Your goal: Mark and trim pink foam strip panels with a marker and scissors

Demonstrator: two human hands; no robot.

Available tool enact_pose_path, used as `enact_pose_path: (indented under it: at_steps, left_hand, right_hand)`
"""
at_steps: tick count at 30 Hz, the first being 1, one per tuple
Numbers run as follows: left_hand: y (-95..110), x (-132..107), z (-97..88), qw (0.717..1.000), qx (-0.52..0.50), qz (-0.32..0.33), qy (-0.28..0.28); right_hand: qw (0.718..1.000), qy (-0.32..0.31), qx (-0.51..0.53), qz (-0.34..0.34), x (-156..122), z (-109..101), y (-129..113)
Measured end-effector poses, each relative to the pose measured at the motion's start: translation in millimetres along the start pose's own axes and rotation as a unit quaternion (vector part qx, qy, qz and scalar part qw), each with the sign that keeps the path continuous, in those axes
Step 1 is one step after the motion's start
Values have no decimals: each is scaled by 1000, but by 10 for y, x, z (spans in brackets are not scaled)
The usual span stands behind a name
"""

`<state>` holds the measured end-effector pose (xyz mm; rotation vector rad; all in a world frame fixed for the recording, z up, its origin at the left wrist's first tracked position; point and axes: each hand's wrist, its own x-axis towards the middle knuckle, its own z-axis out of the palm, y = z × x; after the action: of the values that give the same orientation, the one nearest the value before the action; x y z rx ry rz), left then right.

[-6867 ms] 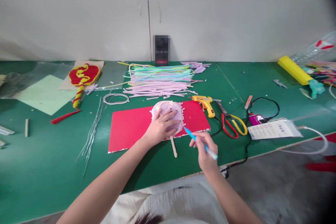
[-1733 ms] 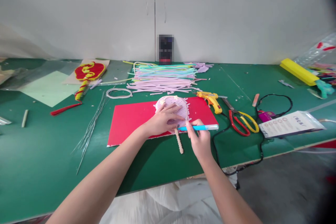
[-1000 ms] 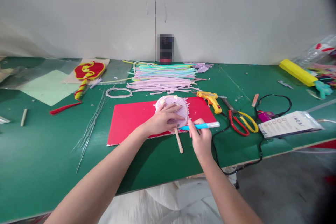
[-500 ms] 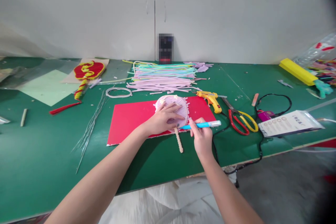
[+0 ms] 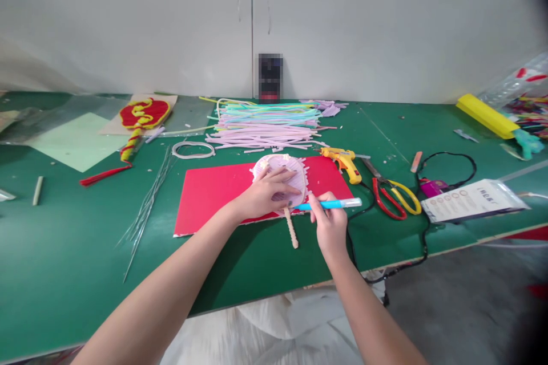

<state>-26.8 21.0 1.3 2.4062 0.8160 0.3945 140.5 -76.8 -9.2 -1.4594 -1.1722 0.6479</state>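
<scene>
My left hand (image 5: 272,189) lies with spread fingers on a round lilac fan (image 5: 301,174), pressing it against a red board (image 5: 214,191). Short lilac ends stick out around the fan's rim, and its beige knobbly handle (image 5: 291,229) points toward me over the board's near edge. My right hand (image 5: 329,222) is closed around a slim blue pen-shaped tool (image 5: 327,205) with a clear end. The tool lies almost level, its tip beside the base of the fan near my left fingers; what the tip touches is too small to tell.
Lilac, mint and yellow pipe cleaners (image 5: 268,125) lie behind the board. To the right are a yellow glue gun (image 5: 346,162), scissors (image 5: 391,191) with red and yellow handles, a black cord and a white packet (image 5: 473,201). Left are thin wires (image 5: 148,211) and a red-yellow fan (image 5: 145,114).
The blue tool and my right hand have shifted very slightly to the right. My left hand and the fan have stayed in place.
</scene>
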Motion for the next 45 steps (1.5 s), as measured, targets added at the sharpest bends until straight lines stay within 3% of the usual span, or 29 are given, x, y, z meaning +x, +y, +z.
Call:
enact_pose_path:
  at_steps: [4,9,13,17,21,24,28,32,36,40,45]
  left_hand:
    - [-3,-6,3,1000,0,5,2]
    - [0,3,9,1000,2,2,1]
    - [0,13,12,1000,7,7,4]
    - [3,11,11,1000,4,7,2]
    - [3,6,14,1000,1,4,-3]
    - [-1,5,16,1000,1,0,-4]
    - [-7,8,16,1000,2,2,-4]
    - [-10,8,19,1000,5,0,-3]
    - [-13,7,22,1000,2,5,-2]
    - [-12,6,16,1000,7,0,-1]
    - [-3,3,7,1000,2,3,0]
  right_hand:
    - [999,-39,5,-10,0,-2,-8]
    - [1000,5,3,5,9,-9,4]
    - [999,-43,4,2,17,-9,9]
    - [1000,3,16,10,24,-9,7]
    - [999,-35,24,3,21,-13,9]
    - [1000,-6,11,1,14,-13,13]
    - [999,-32,-4,-20,-6,-1,19]
    - [998,12,-39,-50,-26,7,38]
    - [995,-28,-46,-83,-26,10,66]
    - [997,11,-43,-64,-18,9,59]
    - [998,-34,-14,-46,-29,1,33]
